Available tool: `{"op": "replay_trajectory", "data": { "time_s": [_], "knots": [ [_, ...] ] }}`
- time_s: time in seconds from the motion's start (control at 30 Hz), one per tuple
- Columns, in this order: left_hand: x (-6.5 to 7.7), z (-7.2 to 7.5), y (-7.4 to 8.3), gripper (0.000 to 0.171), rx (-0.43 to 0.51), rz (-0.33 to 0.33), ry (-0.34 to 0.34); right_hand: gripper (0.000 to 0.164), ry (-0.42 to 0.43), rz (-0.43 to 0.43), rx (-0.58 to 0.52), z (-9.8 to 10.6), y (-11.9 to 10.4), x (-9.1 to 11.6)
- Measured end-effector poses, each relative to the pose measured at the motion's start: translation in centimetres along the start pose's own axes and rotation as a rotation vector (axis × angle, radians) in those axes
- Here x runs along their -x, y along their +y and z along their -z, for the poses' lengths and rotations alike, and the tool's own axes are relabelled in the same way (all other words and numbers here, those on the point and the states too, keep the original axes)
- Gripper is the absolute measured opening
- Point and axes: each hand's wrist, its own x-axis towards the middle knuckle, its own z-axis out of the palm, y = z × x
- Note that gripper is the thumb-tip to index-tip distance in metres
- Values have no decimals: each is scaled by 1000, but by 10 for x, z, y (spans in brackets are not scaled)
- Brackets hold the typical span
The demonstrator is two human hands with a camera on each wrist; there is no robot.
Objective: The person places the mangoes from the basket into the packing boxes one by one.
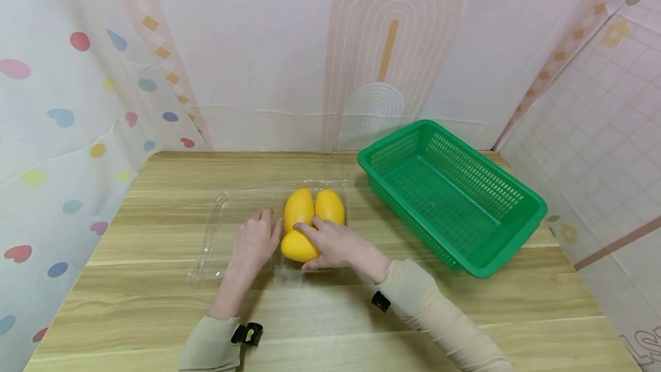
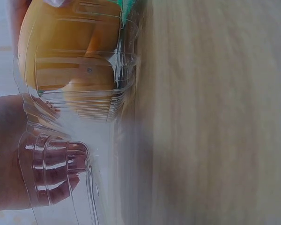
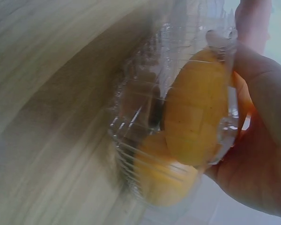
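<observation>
A clear plastic clamshell box [image 1: 217, 245] lies unfolded on the table, its lid half to the left. Three yellow mangoes sit in the right half: a back left mango [image 1: 298, 210], a back right mango [image 1: 330, 205] and a front mango [image 1: 298, 247] lying crosswise. My right hand [image 1: 338, 244] grips the front mango from its right side, fingers over the top and thumb at the near side. Near the fold, my left hand [image 1: 255, 240] rests on the box with relaxed fingers; through the clear lid [image 2: 51, 164] those fingers show in the left wrist view.
A green perforated plastic basket [image 1: 534, 211] stands at the right, angled on the wooden table [image 1: 330, 326]. Patterned cloth [image 1: 258, 56] hangs behind the table and along both sides. Each forearm carries a black wrist strap [image 1: 248, 334].
</observation>
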Motion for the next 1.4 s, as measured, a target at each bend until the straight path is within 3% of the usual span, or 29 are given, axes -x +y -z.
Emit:
{"op": "replay_trajectory", "data": {
  "time_s": [0.23, 0.5, 0.63, 0.8, 0.97, 1.07, 1.17, 1.4],
  "knots": [
    [0, 1, 1, 39, -3, 3, -18, 80, -73, -5, -118, -3, 4, 1],
    [1, 1, 0, 39, -4, -4, -16, 75, -65, 24, -165, -6, 9, 1],
    [1, 2, 0, 39, 0, 4, -27, 64, 22, 74, -197, -3, 15, 1],
    [1, 2, 1, 39, 2, 16, -39, 47, 241, 86, -202, 1, 28, 1],
    [0, 2, 1, 39, 4, 18, -35, 36, 444, -29, -230, -3, 44, 1],
    [0, 1, 0, 39, 4, 14, -23, 35, 520, -129, -246, -7, 53, 3],
    [0, 1, 0, 38, 3, 11, -13, 40, 539, -233, -253, -12, 60, 5],
    [1, 1, 1, 38, 0, 6, 0, 51, 451, -397, -316, -20, 67, 6]
  ]
}}
